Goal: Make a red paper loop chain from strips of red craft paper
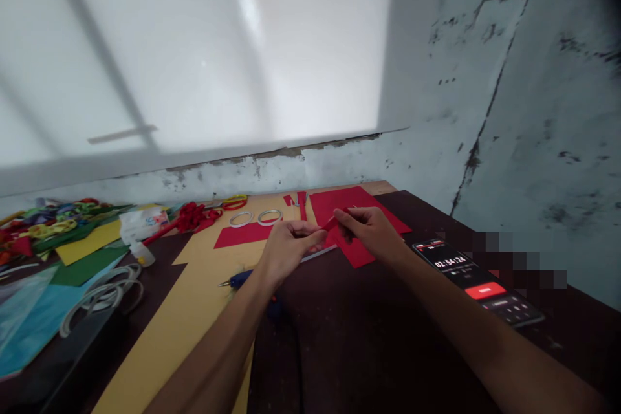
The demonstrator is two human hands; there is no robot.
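A small red paper strip (331, 224) is pinched between the fingertips of the left hand (286, 249) and the right hand (369, 231), just above the dark table (369, 336). Both hands are closed to a fine pinch, thumb against forefinger, with the remaining fingers curled loosely. Directly beneath and behind the strip, red paper sheets (356, 207) are spread flat on the table, touching a yellow sheet (194, 297) that runs toward the near edge. Two clear tape rings (255, 217) are laid side by side just beyond the left hand. A blue-handled tool (240, 279) is seen beside the left wrist. A phone (478, 281) with a running timer is placed near the right forearm. Coloured paper scraps (53, 223) are piled far left.
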